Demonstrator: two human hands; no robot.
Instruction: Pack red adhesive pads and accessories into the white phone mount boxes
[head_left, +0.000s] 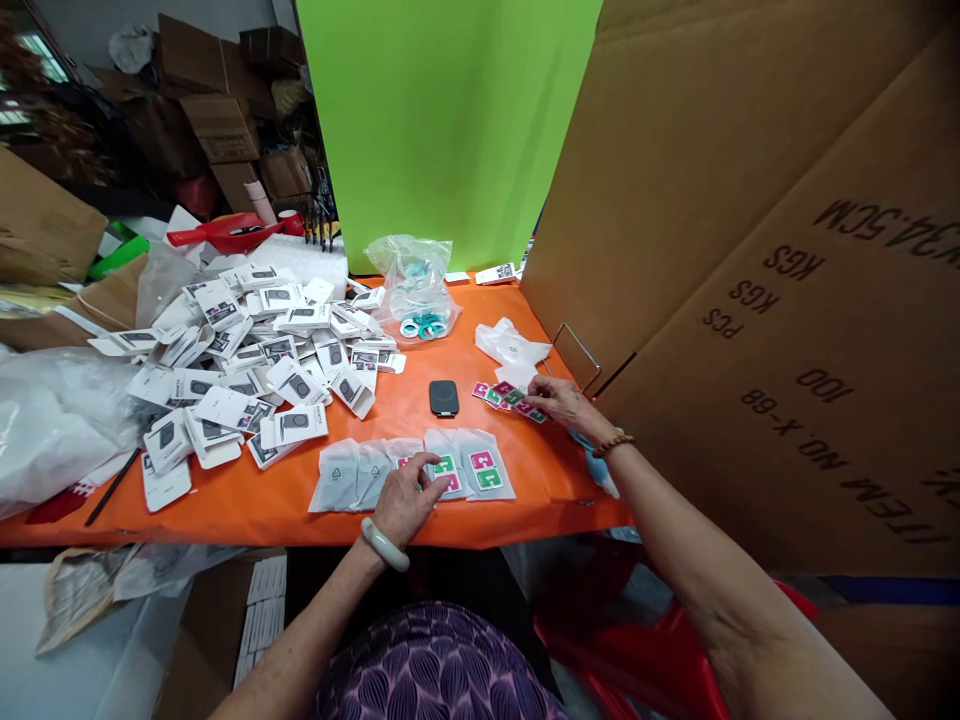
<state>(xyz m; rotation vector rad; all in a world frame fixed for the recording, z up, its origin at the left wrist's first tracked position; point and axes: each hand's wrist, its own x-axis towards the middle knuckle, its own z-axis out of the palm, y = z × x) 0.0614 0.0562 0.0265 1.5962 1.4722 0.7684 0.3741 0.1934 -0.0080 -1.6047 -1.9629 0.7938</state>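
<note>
My left hand (407,497) rests on a row of translucent white pouches, its thumb and index finger apart beside a small pink-and-green packet (445,473). Another pink-and-green packet (486,470) lies on the rightmost pouch (505,487). Two pouches on the left, including one frosted pouch (335,478), have a recycling mark and no packet showing. My right hand (562,407) has its fingertips closed on packets of the same kind at the right end of a fanned pile (495,394). A black square charger-like pad (444,398) lies between the pile and the heap of boxes.
Many small white boxes (300,385) are heaped on the left of the orange table (420,380). Behind stands a clear bag of teal rings (415,290). More white pouches (511,343) lie near a large carton (712,250) on the right. A green panel (442,120) closes off the back.
</note>
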